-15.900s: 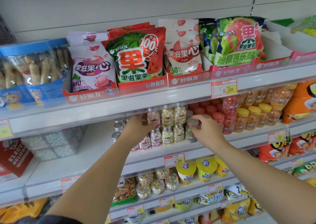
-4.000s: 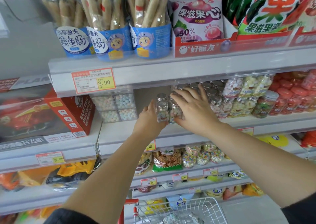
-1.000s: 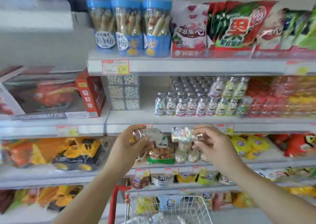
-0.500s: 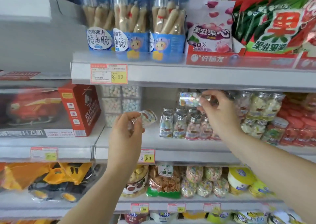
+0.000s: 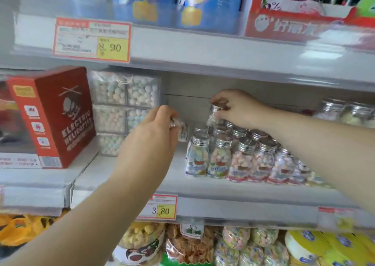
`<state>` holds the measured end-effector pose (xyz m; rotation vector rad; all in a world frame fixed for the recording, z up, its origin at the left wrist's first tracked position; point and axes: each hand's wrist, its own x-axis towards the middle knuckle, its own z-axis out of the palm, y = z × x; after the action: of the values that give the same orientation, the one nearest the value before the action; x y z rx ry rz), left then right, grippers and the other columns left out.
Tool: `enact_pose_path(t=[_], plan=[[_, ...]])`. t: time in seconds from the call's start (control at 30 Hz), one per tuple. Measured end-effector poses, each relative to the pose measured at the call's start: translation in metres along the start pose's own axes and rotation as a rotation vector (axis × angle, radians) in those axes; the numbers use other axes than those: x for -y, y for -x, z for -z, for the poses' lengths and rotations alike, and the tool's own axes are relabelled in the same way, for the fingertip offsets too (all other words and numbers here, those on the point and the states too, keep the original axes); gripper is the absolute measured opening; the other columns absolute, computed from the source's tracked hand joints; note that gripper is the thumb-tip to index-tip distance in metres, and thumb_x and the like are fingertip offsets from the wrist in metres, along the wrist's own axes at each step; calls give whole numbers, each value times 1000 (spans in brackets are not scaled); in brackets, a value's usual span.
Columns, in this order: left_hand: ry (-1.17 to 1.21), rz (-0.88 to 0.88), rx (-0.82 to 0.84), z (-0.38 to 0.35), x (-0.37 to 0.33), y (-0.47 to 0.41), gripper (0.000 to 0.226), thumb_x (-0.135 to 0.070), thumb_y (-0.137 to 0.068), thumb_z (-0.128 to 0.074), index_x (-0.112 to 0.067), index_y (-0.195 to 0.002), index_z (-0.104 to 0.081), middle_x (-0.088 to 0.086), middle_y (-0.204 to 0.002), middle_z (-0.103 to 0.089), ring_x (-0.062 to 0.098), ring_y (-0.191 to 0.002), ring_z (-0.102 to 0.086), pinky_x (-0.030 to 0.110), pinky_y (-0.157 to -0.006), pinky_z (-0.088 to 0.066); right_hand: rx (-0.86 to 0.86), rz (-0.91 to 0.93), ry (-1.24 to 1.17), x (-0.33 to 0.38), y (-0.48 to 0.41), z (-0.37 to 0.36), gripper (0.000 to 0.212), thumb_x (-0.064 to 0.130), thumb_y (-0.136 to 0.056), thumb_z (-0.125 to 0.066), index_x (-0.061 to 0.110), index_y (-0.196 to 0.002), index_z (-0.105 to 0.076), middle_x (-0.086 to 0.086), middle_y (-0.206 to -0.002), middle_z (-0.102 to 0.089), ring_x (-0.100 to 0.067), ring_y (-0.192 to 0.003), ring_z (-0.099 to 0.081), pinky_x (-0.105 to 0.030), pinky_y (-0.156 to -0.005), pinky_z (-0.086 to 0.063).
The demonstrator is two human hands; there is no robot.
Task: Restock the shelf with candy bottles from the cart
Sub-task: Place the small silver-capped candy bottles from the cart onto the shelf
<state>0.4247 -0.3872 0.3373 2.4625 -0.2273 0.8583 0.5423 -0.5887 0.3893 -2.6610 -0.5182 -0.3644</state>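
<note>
Small clear candy bottles with silver caps point(image 5: 220, 156) stand in rows on the white middle shelf point(image 5: 182, 184). My left hand point(image 5: 150, 142) is shut on one candy bottle point(image 5: 182, 130), held on its side just left of the rows, above the shelf. My right hand point(image 5: 237, 107) grips another candy bottle point(image 5: 214, 116) by its cap, held over the back rows. The cart is out of view.
A red helicopter box point(image 5: 58, 113) and a stack of clear candy boxes point(image 5: 123, 107) stand to the left. More capped bottles point(image 5: 345, 111) are stacked at right. The upper shelf point(image 5: 203, 48) hangs low overhead. Price tags point(image 5: 160, 210) line the shelf edges.
The view has moved closer to the shelf. My right hand has brought its bottle down over the back rows; my left hand has carried its bottle right, toward the front row.
</note>
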Motion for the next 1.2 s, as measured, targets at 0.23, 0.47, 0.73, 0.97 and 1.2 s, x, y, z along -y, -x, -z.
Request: enact_pose_path(t=[0.23, 0.47, 0.73, 0.97, 1.2], plan=[[-389, -121, 114, -9, 4, -41, 47, 2, -83, -66, -23, -117, -46, 5, -124, -41, 35, -68, -63, 44, -54, -55, 155, 15, 50, 6, -5, -3, 29, 12, -88, -70, 13, -117, -70, 0, -108, -68, -16, -98, -62, -29, -88, -49], [-536, -148, 242, -10, -29, -70, 62, 12, -84, -50, -19, -137, -39, 3, -136, -40, 35, -100, -63, 45, -77, -56, 180, -27, -82, -2, -3, -4, 24, 16, -92, -67, 16, -116, -70, 6, -93, -70, -11, -82, -63, -21, -70, -45], [-405, -89, 390, -39, -17, -105, 43, -2, -99, -45, -26, -133, -53, 0, -128, -60, 24, -106, -61, 31, -86, -50, 134, -13, -97, -9, 4, -5, 27, 26, -92, -67, 19, -118, -70, 7, -106, -68, -9, -92, -60, -21, -76, -45], [-172, -33, 447, -49, -3, -96, 50, 1, -97, -39, -31, -132, -56, -2, -122, -63, 17, -94, -60, 21, -72, -41, 127, -4, -67, -10, 7, -5, 29, 27, -92, -67, 18, -120, -70, 1, -119, -69, -15, -109, -62, -32, -101, -46], [226, 69, 520, -66, 13, -88, 50, 6, -96, -46, -19, -139, -47, 0, -119, -54, 11, -92, -48, 10, -62, -37, 119, -11, -9, -11, 10, -4, 29, 32, -93, -65, 27, -122, -68, 9, -122, -67, -11, -111, -60, -28, -101, -44]])
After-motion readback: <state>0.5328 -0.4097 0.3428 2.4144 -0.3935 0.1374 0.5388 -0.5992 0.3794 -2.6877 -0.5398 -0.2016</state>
